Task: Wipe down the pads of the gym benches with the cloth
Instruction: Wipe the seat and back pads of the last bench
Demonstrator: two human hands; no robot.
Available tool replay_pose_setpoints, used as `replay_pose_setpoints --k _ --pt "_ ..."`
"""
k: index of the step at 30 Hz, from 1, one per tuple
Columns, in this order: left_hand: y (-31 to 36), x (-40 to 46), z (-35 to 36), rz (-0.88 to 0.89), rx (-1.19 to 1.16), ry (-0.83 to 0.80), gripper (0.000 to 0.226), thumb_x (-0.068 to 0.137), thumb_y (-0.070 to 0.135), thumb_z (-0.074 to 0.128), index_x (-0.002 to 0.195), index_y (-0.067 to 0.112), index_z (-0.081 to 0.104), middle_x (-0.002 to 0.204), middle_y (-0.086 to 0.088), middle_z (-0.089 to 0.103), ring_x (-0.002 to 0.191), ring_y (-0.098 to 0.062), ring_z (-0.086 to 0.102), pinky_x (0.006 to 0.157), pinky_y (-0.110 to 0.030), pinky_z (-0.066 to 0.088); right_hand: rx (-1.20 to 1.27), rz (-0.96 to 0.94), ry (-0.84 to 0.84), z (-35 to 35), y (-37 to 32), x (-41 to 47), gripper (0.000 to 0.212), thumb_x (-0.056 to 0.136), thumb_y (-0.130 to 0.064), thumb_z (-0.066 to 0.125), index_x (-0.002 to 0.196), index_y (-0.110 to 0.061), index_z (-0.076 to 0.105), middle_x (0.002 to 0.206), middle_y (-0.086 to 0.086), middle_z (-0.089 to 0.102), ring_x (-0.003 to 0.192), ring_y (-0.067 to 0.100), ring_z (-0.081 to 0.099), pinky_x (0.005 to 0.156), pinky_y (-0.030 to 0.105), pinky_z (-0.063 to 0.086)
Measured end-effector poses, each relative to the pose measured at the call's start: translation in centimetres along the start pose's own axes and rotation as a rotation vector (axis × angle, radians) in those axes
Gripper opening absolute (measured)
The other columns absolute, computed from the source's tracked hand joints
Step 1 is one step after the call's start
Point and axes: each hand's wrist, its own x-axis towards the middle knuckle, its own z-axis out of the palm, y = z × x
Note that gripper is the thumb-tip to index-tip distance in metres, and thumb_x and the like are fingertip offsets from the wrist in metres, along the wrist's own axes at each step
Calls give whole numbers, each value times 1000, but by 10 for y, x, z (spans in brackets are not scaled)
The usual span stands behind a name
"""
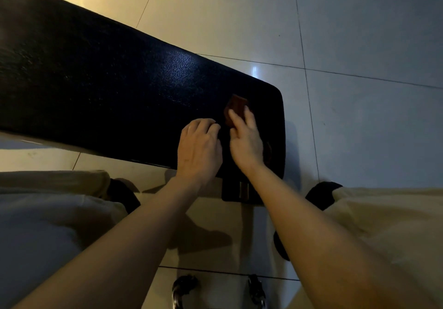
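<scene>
Both forearms reach down from the bottom of the view toward the near end of the pad. Her or his right hand point(245, 138) lies flat on a small reddish-brown cloth point(236, 107), fingers stretched forward and pressing it onto the black bench pad point(107, 88); a bit more of the same brown shows under the heel of that hand, so the cloth seems to run beneath the whole palm. Just beside it, the left hand point(199, 145) rests on the pad with its fingers curled under; whether it holds anything I cannot tell, though it looks more like a brace than a grip.

Outward from the hands, the cloth sits close to the rounded end corner of the pad, well short of the long stretch that runs away to the upper left. That stretch shows a soft sheen near the middle, but I cannot tell wet from dry by it, nor which parts have been wiped. My guess is that the work is at this end, with most of the length perhaps left to cover.

Under the pad's end, a dark frame bracket point(239, 192) shows, and pale tiled floor point(359, 45) spreads all round. No second bench is plainly in sight, so the others presumably remain.
</scene>
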Motion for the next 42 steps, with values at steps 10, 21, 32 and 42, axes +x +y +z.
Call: replay_pose_setpoints --k 10,21,32,42 --pt "-24 52 -9 19 54 -46 34 84 17 61 116 7 64 124 -9 58 122 -31 46 103 -41 34 1 87 63 -28 31 63 48 99 -8 42 142 -29 46 161 3 18 148 25 15 120 46 16" --pt "-33 85 -11 -14 66 -36 33 81 16 64 113 7 65 119 -10 63 116 -31 53 97 -41 39 21 -232 -154 11 -40 120 46 98 -7 47 141 -22 49 160 4 23 149 26 11 121 44 14" --pt "-14 100 2 59 99 -128 36 93 23 53 127 12 59 132 -3 56 126 -24 45 105 -37 32 -158 2 35 -18 6 144 47 97 -15 41 141 -31 47 148 3 37 132 28 36 109 46 36" --pt "-6 75 7 92 62 -147 37 92 22 57 127 9 60 130 -5 56 125 -26 46 105 -37 32 -31 275 118 -51 68 108 46 100 -16 36 145 -27 42 155 2 28 134 27 39 112 43 34"
